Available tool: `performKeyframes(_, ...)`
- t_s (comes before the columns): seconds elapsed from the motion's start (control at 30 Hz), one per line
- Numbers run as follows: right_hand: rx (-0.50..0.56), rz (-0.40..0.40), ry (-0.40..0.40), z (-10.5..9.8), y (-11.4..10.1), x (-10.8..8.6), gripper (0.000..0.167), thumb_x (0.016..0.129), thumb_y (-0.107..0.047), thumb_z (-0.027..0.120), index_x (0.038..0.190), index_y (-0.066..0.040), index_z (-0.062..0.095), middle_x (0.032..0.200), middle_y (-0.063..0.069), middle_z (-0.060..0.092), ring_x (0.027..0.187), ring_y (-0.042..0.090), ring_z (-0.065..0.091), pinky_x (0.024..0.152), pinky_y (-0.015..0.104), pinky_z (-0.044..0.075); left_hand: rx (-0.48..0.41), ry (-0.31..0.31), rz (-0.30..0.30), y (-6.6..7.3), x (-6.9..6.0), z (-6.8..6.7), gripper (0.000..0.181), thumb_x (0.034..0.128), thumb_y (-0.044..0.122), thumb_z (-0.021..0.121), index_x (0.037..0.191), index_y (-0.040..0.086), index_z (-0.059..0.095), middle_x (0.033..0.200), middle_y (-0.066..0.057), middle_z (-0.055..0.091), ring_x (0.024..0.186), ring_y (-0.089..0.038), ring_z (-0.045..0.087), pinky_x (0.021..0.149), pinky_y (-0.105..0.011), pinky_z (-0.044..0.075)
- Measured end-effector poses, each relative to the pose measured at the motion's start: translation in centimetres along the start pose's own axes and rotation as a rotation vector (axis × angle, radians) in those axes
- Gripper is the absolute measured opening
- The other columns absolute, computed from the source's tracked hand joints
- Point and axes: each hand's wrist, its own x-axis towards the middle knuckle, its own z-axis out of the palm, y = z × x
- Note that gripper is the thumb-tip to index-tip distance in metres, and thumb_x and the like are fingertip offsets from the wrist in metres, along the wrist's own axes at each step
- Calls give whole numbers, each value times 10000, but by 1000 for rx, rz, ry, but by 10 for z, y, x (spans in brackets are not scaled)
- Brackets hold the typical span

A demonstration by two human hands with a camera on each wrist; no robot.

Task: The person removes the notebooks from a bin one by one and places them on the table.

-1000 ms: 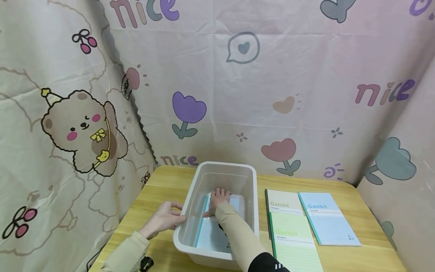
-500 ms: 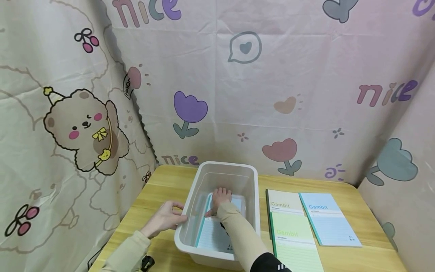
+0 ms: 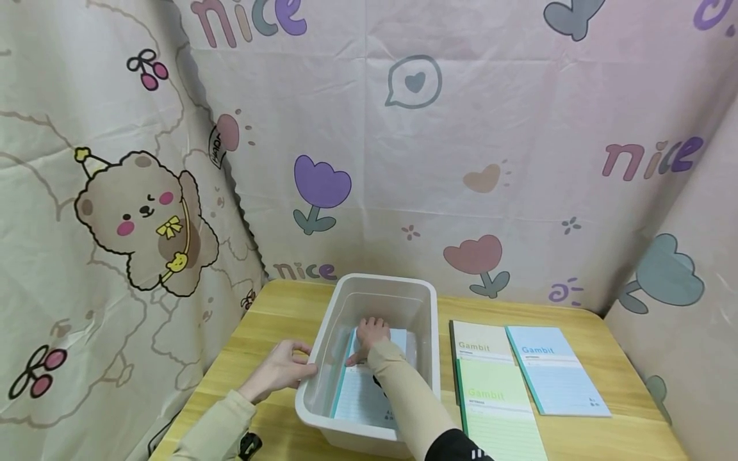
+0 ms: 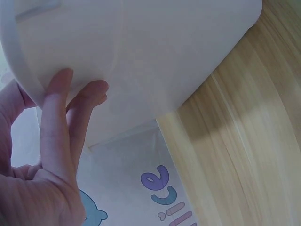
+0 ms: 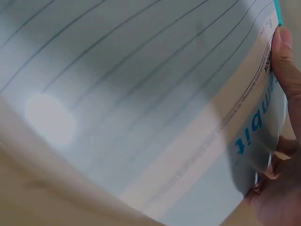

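Note:
A white plastic bin [image 3: 431, 339] stands on the table, with a light blue notebook [image 3: 363, 400] lying inside it. At the bin's left side, my left hand [image 3: 279, 368] grips the rim; the left wrist view shows its fingers [image 4: 56, 127] against the outer wall below the lip. My right hand [image 3: 371, 339] reaches into the bin and holds the notebook by its top end. In the right wrist view the thumb [image 5: 284, 56] lies on the cover near the teal spine, while the other fingers meet the top edge, partly hidden by it.
Right of the bin lie a cream notebook [image 3: 481, 339], a green notebook [image 3: 501, 410] overlapping it, and a blue notebook [image 3: 556, 371]. The wooden table [image 3: 288, 298] is bounded by a printed cloth [image 3: 375, 160] behind and at both sides.
Both hands, the bin and the notebooks stay practically where they were. Only a slight shift of the whole head view shows.

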Motion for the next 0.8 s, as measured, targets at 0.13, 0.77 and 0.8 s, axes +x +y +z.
performKeyframes(0.13,-23,-18,-5,0,3,1,911,564,-779,792,1115,-78,604,1102,126,607,1060,290,579,956,414,542,-4,-11,13,0,0,-1,504,858,30,653,1245,-219,449,1035,-318,718,892,-352,749,714,-435,677)
performKeyframes(0.77,-12,51,134,-21,8,0,823,725,-812,637,1151,-109,599,1170,131,686,1089,273,617,953,363,488,-3,-4,-2,0,1,0,532,844,21,653,1265,-219,435,1070,-344,697,908,-364,746,730,-439,677)
performKeyframes(0.8,-15,52,144,-22,8,1,815,719,-805,648,1143,-110,600,1163,134,689,1080,276,618,947,364,490,-3,-6,1,0,1,-1,531,847,21,655,1266,-220,434,1068,-343,698,908,-365,746,730,-439,677)
